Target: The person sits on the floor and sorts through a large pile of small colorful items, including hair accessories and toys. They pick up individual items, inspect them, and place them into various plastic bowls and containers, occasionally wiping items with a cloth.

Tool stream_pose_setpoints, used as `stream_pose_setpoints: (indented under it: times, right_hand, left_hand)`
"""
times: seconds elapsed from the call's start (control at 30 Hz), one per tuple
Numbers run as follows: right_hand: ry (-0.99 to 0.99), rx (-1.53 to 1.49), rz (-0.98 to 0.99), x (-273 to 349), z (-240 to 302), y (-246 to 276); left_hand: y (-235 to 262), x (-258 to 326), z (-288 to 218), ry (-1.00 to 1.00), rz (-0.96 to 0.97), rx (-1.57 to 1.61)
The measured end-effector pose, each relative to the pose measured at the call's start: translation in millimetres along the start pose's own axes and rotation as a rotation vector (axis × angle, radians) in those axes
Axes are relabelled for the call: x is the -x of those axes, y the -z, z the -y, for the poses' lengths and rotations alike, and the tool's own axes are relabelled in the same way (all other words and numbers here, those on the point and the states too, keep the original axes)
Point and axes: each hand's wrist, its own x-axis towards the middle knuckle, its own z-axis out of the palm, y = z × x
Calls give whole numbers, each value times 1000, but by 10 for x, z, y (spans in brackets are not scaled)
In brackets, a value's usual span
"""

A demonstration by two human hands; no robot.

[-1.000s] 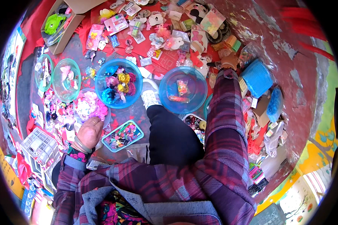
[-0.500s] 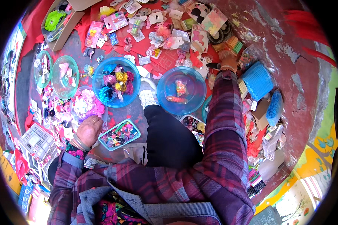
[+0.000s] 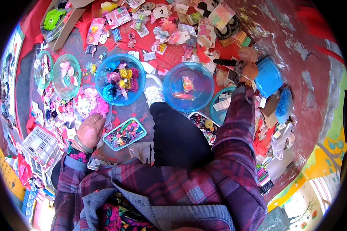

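My right hand (image 3: 251,71) reaches out at the far right, fingers closed on a dark, long thing (image 3: 225,62) whose black end points left. Greyish material shows beside the fingers; its kind is unclear. Close by are a blue wrapped bundle (image 3: 269,77) and a clear-wrapped peach-coloured thing (image 3: 247,54). My left hand (image 3: 90,131) lies palm down with fingers stretched, its fingertips at the near edge of a pile of pink fabric flowers (image 3: 89,101).
A blue bowl (image 3: 99,95) holds shiny coloured bows. Another blue bowl (image 3: 204,101) holds small packets. My foot (image 3: 153,94) stands between them. A small basket (image 3: 143,135) of colourful pieces sits nearer. Carded hair accessories (image 3: 119,17) cover the red cloth beyond; a cardboard box (image 3: 62,38) stands far left.
My right hand has moved right and a little nearer, bringing the dark long thing along. A round green tray under that forearm shows more now. My left hand stays by the pink flowers.
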Motion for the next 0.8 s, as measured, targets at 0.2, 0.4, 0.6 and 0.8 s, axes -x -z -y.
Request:
stream_pose_setpoints:
  times: [0.2,0.4,0.6,0.8]
  right_hand:
    - [656,-25,437,1009,358,517]
    - [186,-582,1247,1860,1160,685]
    - [208,-362,1140,1590,1122,520]
    - [134,181,779,800,751,537]
  left_hand:
    - [233,38,-153,-19,-52,-33]
    - [486,294,-284,0,-102,-83]
    - [379,387,-205,35,-58,-51]
    - [386,347,-207,25,-51,-23]
